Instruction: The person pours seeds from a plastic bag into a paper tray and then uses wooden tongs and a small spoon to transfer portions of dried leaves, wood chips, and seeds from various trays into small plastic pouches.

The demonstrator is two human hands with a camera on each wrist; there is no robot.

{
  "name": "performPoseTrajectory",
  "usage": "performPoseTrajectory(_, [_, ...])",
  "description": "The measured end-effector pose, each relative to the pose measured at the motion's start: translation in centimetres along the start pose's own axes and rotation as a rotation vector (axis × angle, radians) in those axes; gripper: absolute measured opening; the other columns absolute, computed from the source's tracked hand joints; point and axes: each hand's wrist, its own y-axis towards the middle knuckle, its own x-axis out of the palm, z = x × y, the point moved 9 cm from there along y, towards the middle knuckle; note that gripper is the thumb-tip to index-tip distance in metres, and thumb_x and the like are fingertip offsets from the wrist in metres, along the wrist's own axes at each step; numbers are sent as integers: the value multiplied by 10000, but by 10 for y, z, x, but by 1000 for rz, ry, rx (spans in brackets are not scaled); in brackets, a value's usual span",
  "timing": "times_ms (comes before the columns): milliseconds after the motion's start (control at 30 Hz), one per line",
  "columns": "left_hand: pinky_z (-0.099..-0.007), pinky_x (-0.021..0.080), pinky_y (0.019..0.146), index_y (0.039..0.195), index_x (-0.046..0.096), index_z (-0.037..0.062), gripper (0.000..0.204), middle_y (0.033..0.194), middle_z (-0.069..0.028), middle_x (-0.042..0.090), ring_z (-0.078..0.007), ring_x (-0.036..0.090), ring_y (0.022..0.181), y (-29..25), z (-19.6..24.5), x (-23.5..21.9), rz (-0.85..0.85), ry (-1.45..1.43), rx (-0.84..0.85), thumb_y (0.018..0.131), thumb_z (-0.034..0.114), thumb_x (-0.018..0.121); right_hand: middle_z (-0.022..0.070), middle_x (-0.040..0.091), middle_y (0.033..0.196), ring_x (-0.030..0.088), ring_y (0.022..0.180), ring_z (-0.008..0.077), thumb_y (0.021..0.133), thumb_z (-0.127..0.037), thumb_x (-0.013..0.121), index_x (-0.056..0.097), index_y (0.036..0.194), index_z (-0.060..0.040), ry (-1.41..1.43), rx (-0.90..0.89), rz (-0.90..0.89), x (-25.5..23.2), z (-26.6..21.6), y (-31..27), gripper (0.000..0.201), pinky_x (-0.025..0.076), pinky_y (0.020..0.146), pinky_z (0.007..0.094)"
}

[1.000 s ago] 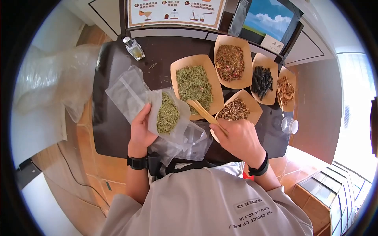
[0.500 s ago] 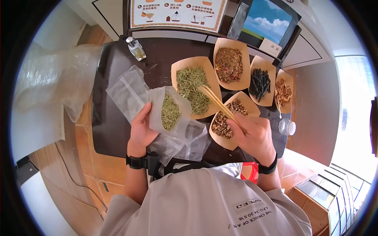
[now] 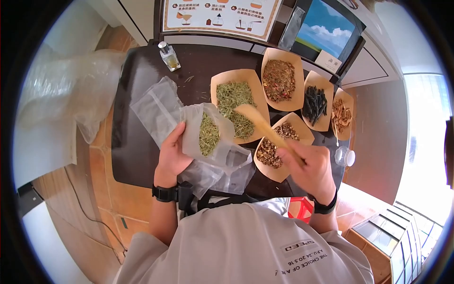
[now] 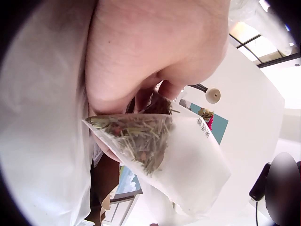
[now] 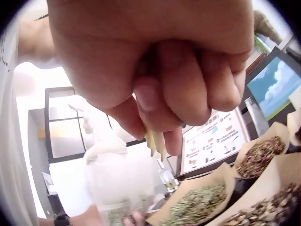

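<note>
The left hand (image 3: 173, 154) holds a translucent white pouch (image 3: 191, 137) whose lower part shows dried green herb (image 3: 208, 135); in the left wrist view the pouch (image 4: 197, 165) hangs from the curled fingers. Wooden tongs (image 3: 262, 124) are pinched in the right hand (image 3: 309, 169), their tips over the near part of a paper tray (image 3: 263, 102) of green herb. In the right wrist view the tong tips (image 5: 155, 143) stick out below the fingers, and whether they hold anything cannot be told. Below the tongs sits a paper tray (image 3: 306, 136) of brown chopped pieces.
More paper trays hold a reddish-brown mix (image 3: 279, 80), black strips (image 3: 315, 105) and light brown pieces (image 3: 341, 115). A glass bottle (image 3: 169, 57) stands at the back left, a small clear jar (image 3: 344, 156) at the right edge. Flat clear bags (image 3: 156, 106) lie under the pouch.
The right hand and tongs have moved right and toward the body since the earliest frame, and the tong tips have shifted right from the pouch side. The left hand still holds the pouch, nearly in place.
</note>
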Motion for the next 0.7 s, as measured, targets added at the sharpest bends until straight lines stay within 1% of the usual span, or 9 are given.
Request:
performPoseTrajectory(67, [-466,408,1101,1381,497,-5,424,1369,-150,575,-294,549,1265,0,-1,7,16,34,1,1064,249,375,127,532,523,549,476,338,896,-212,703,670,798,-47,-184,85,20,-1,28,2,195,436,455,400])
performPoseTrajectory(100, [-468,415,1095,1382,497,-5,425,1365,-150,579,-294,557,1256,0,-1,10,32,72,1,1063,247,372,152,542,536,560,502,367,921,-241,666,655,756,-49,-265,123,-31,3,37,3,253,444,463,423])
performPoseTrajectory(233, [-460,429,1083,1380,502,-4,426,1359,-149,586,-292,571,1240,1,-1,13,38,107,10,1062,246,368,165,543,541,561,513,381,931,-249,647,633,717,-45,-303,87,-37,20,47,7,296,448,466,439])
performPoseTrajectory(300, [-447,425,1081,1406,472,2,462,1377,-140,568,-274,559,1252,0,0,13,7,141,16,1061,296,384,168,544,538,558,505,383,931,-249,643,630,695,-49,-245,73,-41,29,43,10,310,455,466,445])
performPoseTrajectory(333, [-447,425,1081,1406,472,2,462,1377,-140,568,-274,559,1252,0,0,14,9,142,18,1061,296,384,168,544,538,558,505,383,931,-249,643,630,695,-49,-243,72,-42,31,41,11,310,455,466,445])
performPoseTrajectory(400, [-442,439,1074,1368,515,-10,425,1342,-150,600,-289,587,1219,0,-1,16,31,88,16,1062,251,379,149,564,572,587,544,361,938,-223,638,682,816,-38,-279,44,-89,38,34,11,226,456,504,424])
performPoseTrajectory(533, [-444,438,1075,1367,514,-15,427,1338,-153,603,-289,588,1215,0,-1,20,3,97,11,1061,253,386,128,564,549,586,517,344,927,-228,646,655,775,-54,-357,-8,-98,50,24,13,232,465,491,419])
performPoseTrajectory(600, [-444,437,1075,1368,512,-15,427,1340,-153,601,-287,587,1218,0,0,17,18,96,18,1060,254,390,84,522,462,581,438,274,889,-233,666,625,726,-50,-536,-161,-71,58,10,13,249,463,427,382])
performPoseTrajectory(700, [-446,433,1077,1373,506,-9,427,1350,-148,594,-284,583,1223,0,0,13,60,134,19,1060,257,389,79,527,464,588,442,267,880,-219,664,615,716,-37,-561,-227,-57,62,3,13,250,462,426,371])
